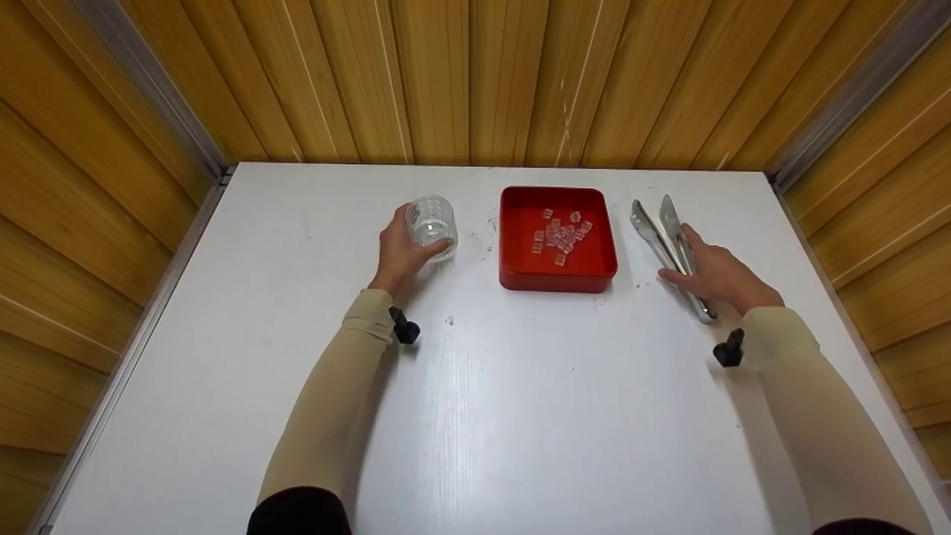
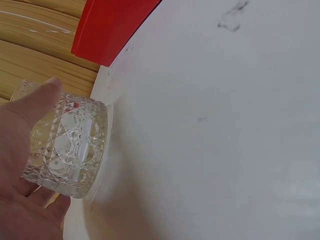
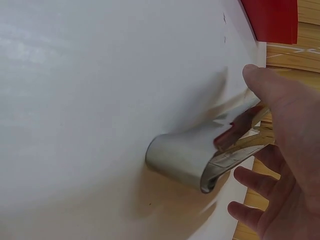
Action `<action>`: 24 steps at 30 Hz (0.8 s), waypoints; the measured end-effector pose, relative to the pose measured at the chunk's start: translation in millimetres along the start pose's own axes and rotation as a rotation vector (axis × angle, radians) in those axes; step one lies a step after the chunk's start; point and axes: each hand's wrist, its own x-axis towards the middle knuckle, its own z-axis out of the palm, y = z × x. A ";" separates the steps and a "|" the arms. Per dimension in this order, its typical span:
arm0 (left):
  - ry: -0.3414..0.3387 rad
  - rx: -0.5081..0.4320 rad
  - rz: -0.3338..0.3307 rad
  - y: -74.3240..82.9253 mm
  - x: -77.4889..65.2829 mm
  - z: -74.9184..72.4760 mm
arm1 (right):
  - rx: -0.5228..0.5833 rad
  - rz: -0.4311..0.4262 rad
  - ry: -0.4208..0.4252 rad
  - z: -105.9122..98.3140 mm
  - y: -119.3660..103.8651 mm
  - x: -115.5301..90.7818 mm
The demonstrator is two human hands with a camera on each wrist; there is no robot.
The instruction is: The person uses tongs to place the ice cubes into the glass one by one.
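A clear cut-glass tumbler (image 1: 429, 215) stands on the table with its patterned wall and base showing in the left wrist view. My left hand (image 1: 401, 251) holds it from the left, thumb across the near side and fingers around the far side. On the right lie metal tongs (image 1: 654, 236), their arms spread apart and pointing away. Above their hinge half, my right hand (image 1: 717, 273) straddles them, thumb on the left and fingers on the right. In the right wrist view, the thumb and the spread fingers (image 3: 257, 182) look loose around the tongs.
Between the hands sits a square red tray (image 1: 557, 282) with several small clear cubes (image 1: 562, 236) inside. All this is on a white table (image 1: 475, 416) with a few dark smudges. Yellow wood-look panels (image 1: 505, 82) close off the back and sides.
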 end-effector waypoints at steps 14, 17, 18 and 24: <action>-0.020 0.015 -0.016 2.3 -4.6 -3.7 | 0.009 0.014 -0.016 -1.1 -3.9 -0.7; -0.028 0.016 -0.017 2.6 -6.5 -4.9 | 0.023 0.033 -0.020 -2.6 -5.5 -1.2; -0.032 0.018 -0.019 2.8 -7.3 -5.2 | 0.022 0.029 -0.015 -2.9 -5.5 -1.4; -0.062 -0.001 -0.016 4.3 -13.5 -6.1 | -0.039 -0.067 0.067 -3.9 -2.6 -1.4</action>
